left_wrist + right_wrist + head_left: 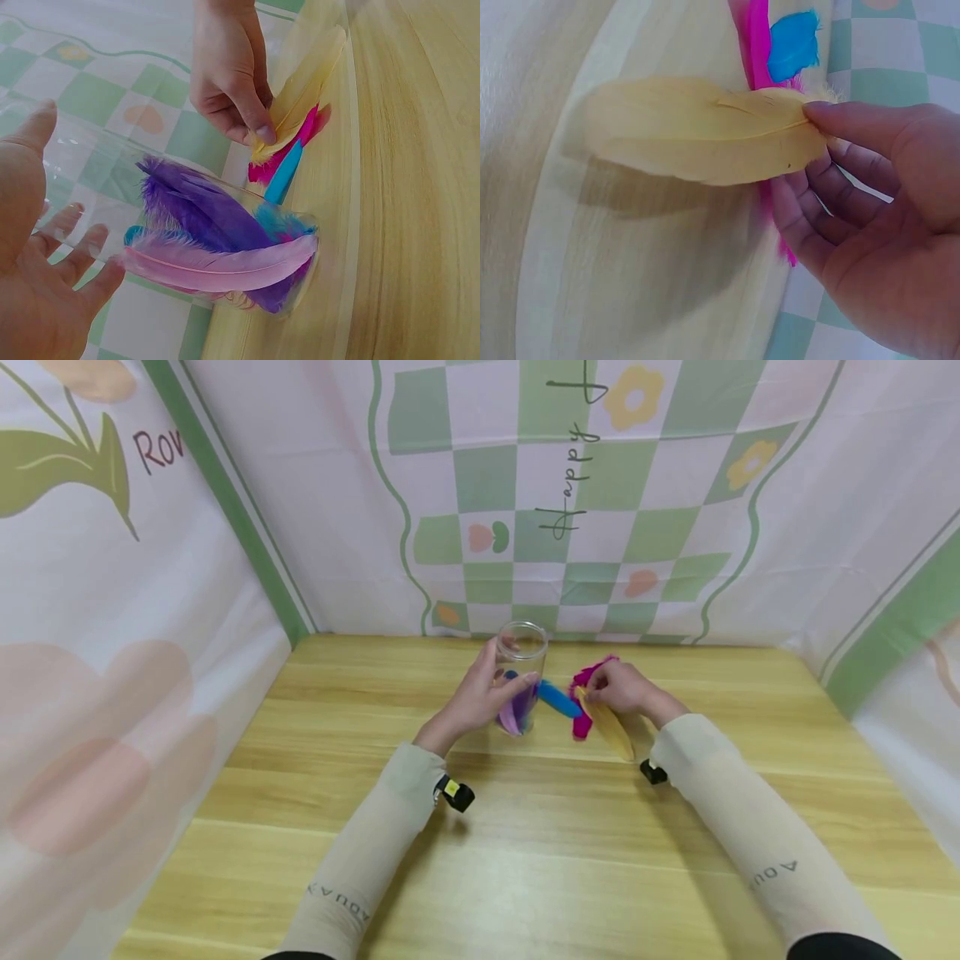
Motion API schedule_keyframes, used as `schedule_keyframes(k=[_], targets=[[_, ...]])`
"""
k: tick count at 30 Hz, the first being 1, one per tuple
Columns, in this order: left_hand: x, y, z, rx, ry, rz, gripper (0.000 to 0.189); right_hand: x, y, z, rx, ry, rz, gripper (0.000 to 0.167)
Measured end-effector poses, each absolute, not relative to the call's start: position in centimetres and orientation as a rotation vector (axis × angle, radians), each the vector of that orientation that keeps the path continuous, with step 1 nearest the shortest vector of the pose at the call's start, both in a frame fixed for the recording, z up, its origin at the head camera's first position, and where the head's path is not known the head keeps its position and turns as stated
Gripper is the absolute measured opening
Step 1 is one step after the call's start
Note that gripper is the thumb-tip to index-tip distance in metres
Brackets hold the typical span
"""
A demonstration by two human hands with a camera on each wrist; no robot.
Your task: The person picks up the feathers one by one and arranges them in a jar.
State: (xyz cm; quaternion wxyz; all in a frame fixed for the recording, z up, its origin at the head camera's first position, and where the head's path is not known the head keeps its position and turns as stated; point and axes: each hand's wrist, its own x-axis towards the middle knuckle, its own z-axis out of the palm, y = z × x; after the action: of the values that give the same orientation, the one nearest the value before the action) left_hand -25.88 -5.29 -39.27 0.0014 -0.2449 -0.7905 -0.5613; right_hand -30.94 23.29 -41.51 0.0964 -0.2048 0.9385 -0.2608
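My left hand (474,695) holds a tall clear cup (523,653) upright on the table, thumb in front and fingers behind. Inside it lie purple feathers (206,206), a pale pink feather (225,268) and bits of blue. Between thumb and fingertips, my right hand (624,688) pinches a yellow feather (697,135) near its downy end, with its broad tip pointing toward me and casting a shadow on the wood. Magenta feathers (582,727) lie under and beside that hand. A blue feather (559,700) rests between them and the cup.
The wood-grain table (480,860) runs back to a hanging cloth (540,543) with green checks and flowers. Another printed cloth (112,693) hangs along the left side. Both sleeved forearms reach over the table, a small black camera strapped at each wrist.
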Motion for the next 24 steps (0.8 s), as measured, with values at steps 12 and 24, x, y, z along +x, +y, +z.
schedule_keyframes(k=[12, 24], targets=[[-25.8, -5.4, -39.4, -0.764, -2.491, -1.76, 0.065, -30.5, 23.1, -40.8, -0.579, 2.77, -0.773, 0.013], [-25.8, -5.3, -39.3, -0.775, -2.488, -1.744, 0.066, -30.4, 23.4, -40.4, -0.549, 2.759, -0.794, 0.012]])
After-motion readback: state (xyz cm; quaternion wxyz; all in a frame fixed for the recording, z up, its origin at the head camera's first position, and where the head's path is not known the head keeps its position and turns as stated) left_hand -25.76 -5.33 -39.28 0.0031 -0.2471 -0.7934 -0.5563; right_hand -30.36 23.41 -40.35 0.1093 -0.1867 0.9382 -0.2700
